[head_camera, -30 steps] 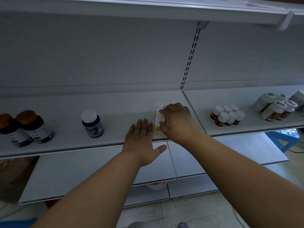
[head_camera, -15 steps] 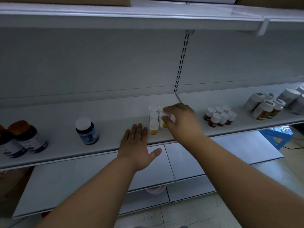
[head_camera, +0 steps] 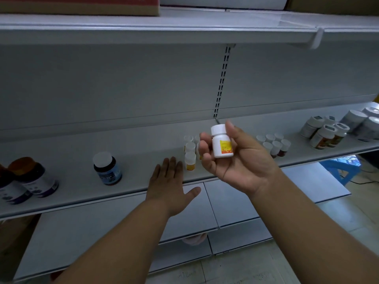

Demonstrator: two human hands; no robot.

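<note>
Holding a small white bottle (head_camera: 221, 143) in your right hand (head_camera: 240, 160), you have it upright in front of the shelf (head_camera: 133, 181), clear of the shelf's surface. The palm is turned up toward you. Your thumb presses the bottle's right side near the cap, and your curled fingers (head_camera: 205, 144) wrap its left side. The yellow and orange label faces you, though its print is too small to read.

Your left hand (head_camera: 170, 187) lies flat and relaxed, fingers straight and close together, thumb spread out to the side. Its fingertips rest on the front part of the shelf, and it holds nothing. Just beyond those fingertips stands a short row of matching white bottles (head_camera: 190, 158), partly hidden behind your right hand.

Further left on the same shelf stands a blue-labelled bottle (head_camera: 107, 169) with a white cap, and well apart from it two dark bottles (head_camera: 33, 177) with brown caps. To the right of your raised hand sits a cluster of small red-brown bottles (head_camera: 275, 143), then a group of larger bottles (head_camera: 324, 134) near the far end.
</note>
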